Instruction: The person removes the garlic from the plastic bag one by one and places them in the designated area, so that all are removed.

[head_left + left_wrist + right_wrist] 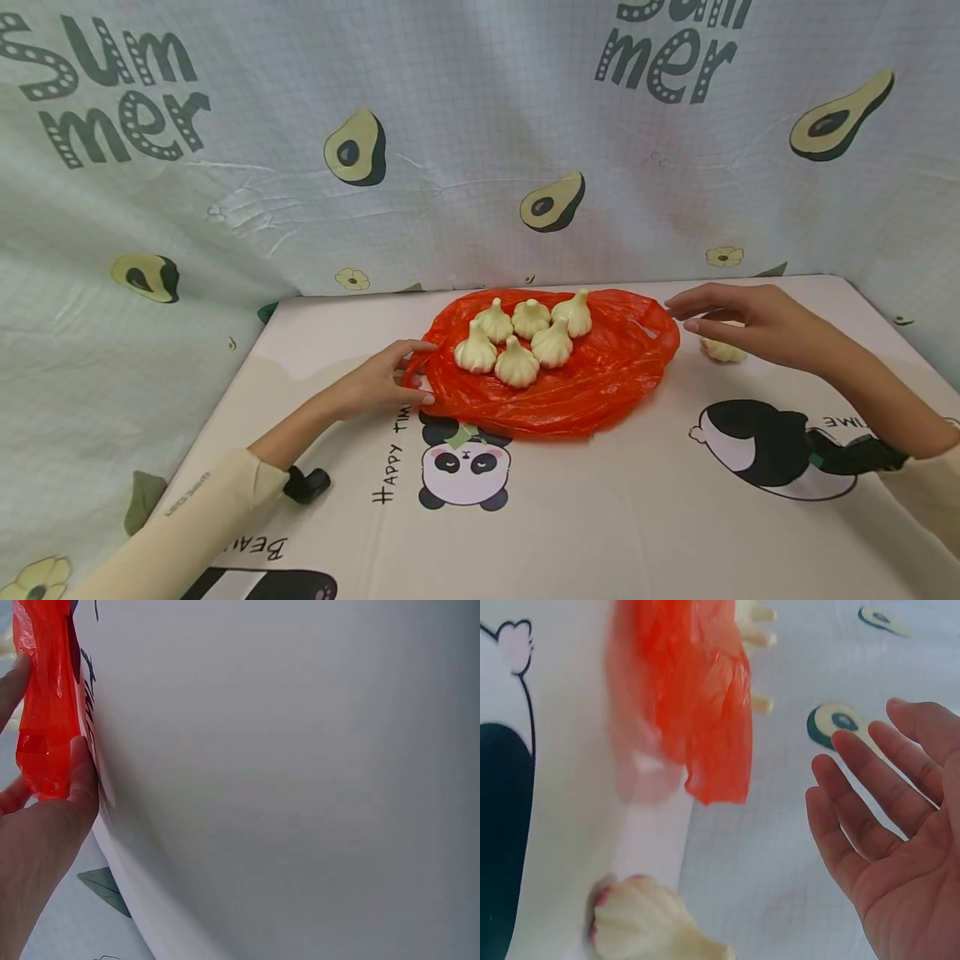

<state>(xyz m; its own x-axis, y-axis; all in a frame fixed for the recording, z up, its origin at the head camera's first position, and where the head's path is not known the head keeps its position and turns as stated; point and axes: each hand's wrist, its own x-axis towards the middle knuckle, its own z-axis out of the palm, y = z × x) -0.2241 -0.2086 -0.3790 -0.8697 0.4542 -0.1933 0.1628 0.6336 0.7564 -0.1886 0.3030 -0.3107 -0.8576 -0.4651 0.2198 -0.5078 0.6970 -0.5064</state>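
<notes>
Head view, red bag (600,404): lies on the table (570,525) between the hands, six garlic bulbs (517,363) resting on it; the plastic looks thin, soft, slippery and easily torn.
Head view, left hand (378,382): curled about the bag's left edge.
Head view, right hand (757,321): beside the right edge, near a lone bulb (723,350).
Left wrist view, bag edge: between thumb and fingers; gathered folds should grip better than one layer.
Right wrist view, right hand: wide, fingers extended, apart from the limp edge; bulbs look firm, light, likely to roll.
</notes>
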